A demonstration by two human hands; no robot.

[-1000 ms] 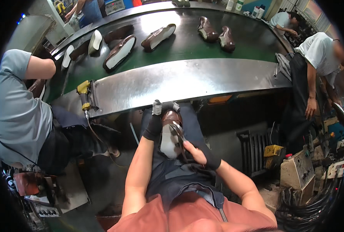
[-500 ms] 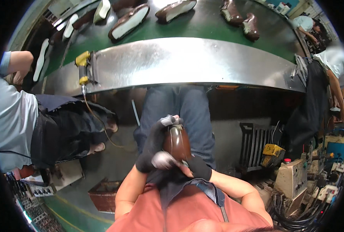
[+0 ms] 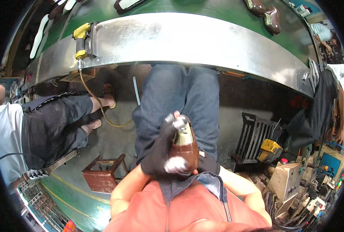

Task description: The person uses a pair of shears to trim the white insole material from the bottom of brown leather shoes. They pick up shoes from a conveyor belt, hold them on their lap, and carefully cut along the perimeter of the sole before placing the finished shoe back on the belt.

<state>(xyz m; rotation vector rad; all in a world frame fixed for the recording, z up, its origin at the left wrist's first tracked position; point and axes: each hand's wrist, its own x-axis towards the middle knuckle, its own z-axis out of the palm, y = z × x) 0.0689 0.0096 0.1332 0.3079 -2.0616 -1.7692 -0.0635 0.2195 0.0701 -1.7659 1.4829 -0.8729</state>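
You are gripping the brown shoe (image 3: pixel 185 149) over your lap, its long axis pointing away from you; your gloved left hand (image 3: pixel 160 152) is wrapping its side, while your right hand (image 3: pixel 207 163) is cupping beneath its heel.

shoe (image 3: pixel 185 149): in lap, between both hands; stool (image 3: pixel 104 174): left of knees; conveyor (image 3: pixel 203 38): ahead, above the knees; air tool (image 3: pixel 81 38): on conveyor's left edge
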